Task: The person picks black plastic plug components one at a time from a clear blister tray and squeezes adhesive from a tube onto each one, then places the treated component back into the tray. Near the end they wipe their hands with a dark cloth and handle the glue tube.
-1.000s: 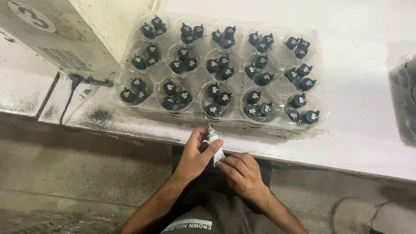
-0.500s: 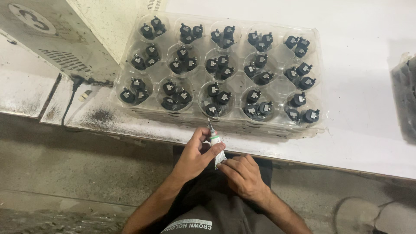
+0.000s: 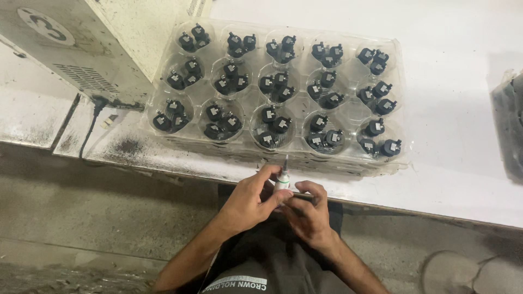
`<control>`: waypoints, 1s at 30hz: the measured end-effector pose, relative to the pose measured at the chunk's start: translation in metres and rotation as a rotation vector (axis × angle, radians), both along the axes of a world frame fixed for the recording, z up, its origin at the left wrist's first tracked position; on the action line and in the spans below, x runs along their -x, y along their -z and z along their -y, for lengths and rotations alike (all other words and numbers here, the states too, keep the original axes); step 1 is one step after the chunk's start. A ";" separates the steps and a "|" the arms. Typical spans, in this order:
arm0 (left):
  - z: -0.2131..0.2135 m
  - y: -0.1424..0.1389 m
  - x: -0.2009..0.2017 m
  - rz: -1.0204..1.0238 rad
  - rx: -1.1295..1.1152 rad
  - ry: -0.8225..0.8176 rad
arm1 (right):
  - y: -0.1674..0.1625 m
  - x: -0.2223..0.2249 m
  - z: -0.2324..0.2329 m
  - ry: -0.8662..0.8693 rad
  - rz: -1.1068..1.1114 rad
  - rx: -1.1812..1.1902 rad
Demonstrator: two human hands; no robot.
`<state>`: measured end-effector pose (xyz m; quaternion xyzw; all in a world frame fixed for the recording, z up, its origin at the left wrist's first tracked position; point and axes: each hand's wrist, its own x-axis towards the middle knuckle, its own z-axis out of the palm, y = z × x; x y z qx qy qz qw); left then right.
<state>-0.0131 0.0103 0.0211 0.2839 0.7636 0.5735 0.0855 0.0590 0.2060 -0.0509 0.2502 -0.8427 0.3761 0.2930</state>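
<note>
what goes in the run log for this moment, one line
left hand: holds small tube | right hand: on tube base | nozzle: toward clear tray | black parts: in cups

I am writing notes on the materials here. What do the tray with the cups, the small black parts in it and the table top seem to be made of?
Tray: thin clear plastic, glossy; the table shows through it and its rims catch the light.
Small black parts: probably moulded plastic, matt black, with small pale faces; too small to be sure.
Table top: a white, smooth, coated board or painted metal, scuffed with dark grime near its front edge.
</note>
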 end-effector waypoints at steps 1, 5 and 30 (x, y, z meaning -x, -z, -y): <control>-0.001 -0.002 -0.002 -0.024 0.022 -0.011 | 0.002 -0.002 -0.001 -0.007 0.074 0.074; -0.002 -0.006 -0.008 -0.085 0.057 -0.020 | 0.012 -0.003 -0.004 -0.037 0.095 0.129; -0.021 0.043 0.005 0.338 -0.544 0.029 | 0.022 0.013 0.003 -0.334 0.771 1.156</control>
